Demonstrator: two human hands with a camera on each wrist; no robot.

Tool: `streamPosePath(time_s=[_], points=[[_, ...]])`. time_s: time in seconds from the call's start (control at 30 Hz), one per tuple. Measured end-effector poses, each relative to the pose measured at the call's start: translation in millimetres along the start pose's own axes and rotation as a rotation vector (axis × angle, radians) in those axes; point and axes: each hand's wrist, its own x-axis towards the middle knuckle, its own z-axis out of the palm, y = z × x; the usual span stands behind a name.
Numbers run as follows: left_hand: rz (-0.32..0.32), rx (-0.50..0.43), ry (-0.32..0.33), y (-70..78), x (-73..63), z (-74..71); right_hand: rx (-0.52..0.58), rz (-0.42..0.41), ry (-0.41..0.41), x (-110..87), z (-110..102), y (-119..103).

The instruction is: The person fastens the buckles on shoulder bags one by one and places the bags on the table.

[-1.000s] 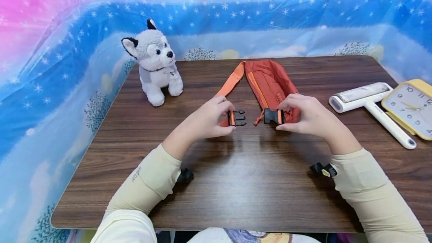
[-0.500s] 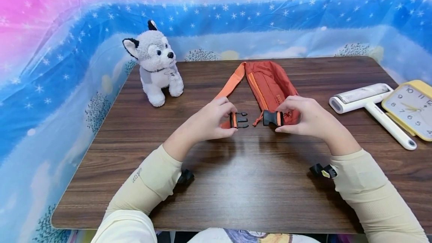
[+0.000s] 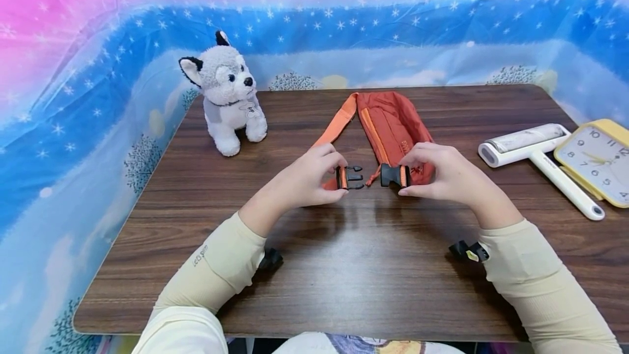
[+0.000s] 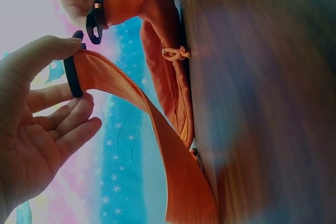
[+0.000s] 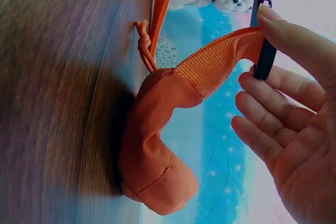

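An orange-red waist bag lies on the table, its orange strap running down to my left hand. That hand pinches the black pronged half of a side-release buckle between thumb and fingers, prongs pointing right. Facing it, my right hand pinches the socket half at its webbing end. A small gap separates the two halves. In the right wrist view, short webbing joins the socket half to the bag's end, which rests on the table; the right hand's other fingers are loosely spread.
A grey and white plush husky sits at the table's back left. On the right lie a white lint roller and a yellow-framed clock. A knotted zipper cord hangs from the bag. Patterned fabric surrounds the dark wooden table.
Both buckle halves have come slightly closer together, the pronged half shifting right and the socket half left. Each hand keeps its pinch, and the bag stays in place.
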Motion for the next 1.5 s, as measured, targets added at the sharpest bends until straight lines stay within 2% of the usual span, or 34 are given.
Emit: streamPosePath(time_s=[0.73, 0.97, 1.5], points=[[0.034, 0.042, 0.033, 2.7, -1.8, 5.0, 0.027, 0.012, -0.041, 1.8, 4, -6], [0.015, 0.046, 0.02, 3.6, -1.0, 4.3, 0.019, 0.003, -0.04, 3.1, 6, -6], [0.036, 0.05, 0.005, 2.2, 0.0, 6.3, 0.03, -0.038, -0.057, 5.5, 11, -8]])
